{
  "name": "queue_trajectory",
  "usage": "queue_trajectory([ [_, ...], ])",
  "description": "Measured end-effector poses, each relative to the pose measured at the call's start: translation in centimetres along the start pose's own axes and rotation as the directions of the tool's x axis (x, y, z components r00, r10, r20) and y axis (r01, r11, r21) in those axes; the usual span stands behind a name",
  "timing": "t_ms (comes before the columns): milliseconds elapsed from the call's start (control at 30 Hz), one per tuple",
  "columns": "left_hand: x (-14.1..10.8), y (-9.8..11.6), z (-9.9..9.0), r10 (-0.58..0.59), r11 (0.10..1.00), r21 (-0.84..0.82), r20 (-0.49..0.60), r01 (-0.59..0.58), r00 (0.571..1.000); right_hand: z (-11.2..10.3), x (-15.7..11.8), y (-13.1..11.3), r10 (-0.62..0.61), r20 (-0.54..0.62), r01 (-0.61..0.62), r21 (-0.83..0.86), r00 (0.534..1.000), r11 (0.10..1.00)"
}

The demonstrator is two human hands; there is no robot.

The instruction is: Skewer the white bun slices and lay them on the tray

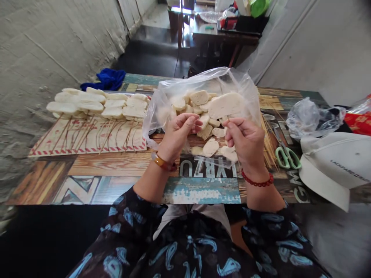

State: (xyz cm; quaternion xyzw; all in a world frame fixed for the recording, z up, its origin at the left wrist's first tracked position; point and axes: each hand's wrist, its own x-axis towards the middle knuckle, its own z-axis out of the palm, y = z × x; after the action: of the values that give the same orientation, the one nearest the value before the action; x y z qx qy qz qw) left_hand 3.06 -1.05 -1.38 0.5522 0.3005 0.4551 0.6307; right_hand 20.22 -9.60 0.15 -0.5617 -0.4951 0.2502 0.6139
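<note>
My right hand (pixel 245 137) pinches the thin stick of a skewered bread slice (pixel 227 105), which stands up above the fingers, broad and pale. To its left, my left hand (pixel 181 133) is loosely curled over the near side of a clear plastic bag (pixel 156 104), fingers a little apart with nothing visible in them. Inside the bag lies a heap of loose bread slices (pixel 199 97), with several more near its opening. Off to the left, skewered bread slices (pixel 91 104) are stacked in rows on a printed paper sheet (pixel 84 135), sticks pointing toward me.
Bare wooden skewers (pixel 269 144) lie right of the bag, beside green-handled scissors (pixel 286 154). Farther right are a white cap (pixel 333 162) and a crumpled plastic bag (pixel 307 117). A blue cloth (pixel 106 80) lies at the table's back left. Walls flank the patterned table (pixel 110 166).
</note>
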Motion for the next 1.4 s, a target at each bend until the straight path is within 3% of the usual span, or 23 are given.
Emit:
queue_trajectory([
  [100,-0.1,-0.4,0.3,0.045,0.922,0.373,0.161,-0.103,0.986,-0.8,0.6,0.0,-0.009,-0.016,0.009,-0.002,1.000,1.000],
  [200,-0.4,-0.9,0.9,-0.002,0.668,0.705,0.321,-0.238,0.947,-0.7,0.7,0.2,-0.002,-0.016,0.003,0.033,1.000,0.999],
  [300,-0.7,-1.4,1.5,-0.038,0.385,0.866,0.360,-0.319,0.932,-0.2,0.7,0.1,0.013,0.010,-0.014,0.066,1.000,0.998],
  [400,-1.1,-1.9,1.8,-0.053,0.275,0.892,0.388,-0.360,0.920,0.1,0.7,-0.1,0.042,0.030,-0.044,0.061,0.999,0.997],
  [500,-1.4,-2.4,2.0,-0.023,0.311,0.866,0.419,-0.392,0.908,0.2,0.7,-0.2,0.054,0.029,-0.056,0.073,0.998,0.996],
  [633,-1.5,-2.6,2.1,0.009,0.489,0.780,0.444,-0.392,0.896,0.2,0.8,0.0,0.051,0.031,-0.054,0.100,0.998,0.994],
  [767,-1.0,-1.8,1.6,-0.045,0.776,0.616,0.269,-0.136,0.962,0.1,0.6,-0.2,0.059,0.035,-0.063,0.121,0.998,0.991],
  [867,-0.5,-0.5,0.7,-0.094,0.983,0.166,0.098,0.077,0.991,0.1,0.3,-0.3,0.053,0.051,-0.059,0.129,0.997,0.990],
  [933,-0.3,0.4,0.1,-0.162,0.976,-0.140,0.030,0.165,0.986,0.3,-0.1,-0.3,0.052,0.085,-0.063,0.134,0.995,0.989],
  [1033,0.0,1.2,-0.7,-0.238,0.900,-0.382,-0.023,0.212,0.971,0.7,-0.8,-0.1,0.059,0.167,-0.081,0.127,0.984,0.989],
  [1200,0.4,1.6,-1.7,-0.238,0.832,-0.536,-0.114,0.142,0.965,1.3,-1.4,-0.4,0.009,0.269,-0.020,0.039,0.963,0.999],
  [1400,0.3,2.2,-2.1,-0.180,0.818,-0.573,-0.153,0.061,0.972,2.0,-1.5,-0.1,0.035,0.311,-0.022,-0.048,0.950,0.999],
])
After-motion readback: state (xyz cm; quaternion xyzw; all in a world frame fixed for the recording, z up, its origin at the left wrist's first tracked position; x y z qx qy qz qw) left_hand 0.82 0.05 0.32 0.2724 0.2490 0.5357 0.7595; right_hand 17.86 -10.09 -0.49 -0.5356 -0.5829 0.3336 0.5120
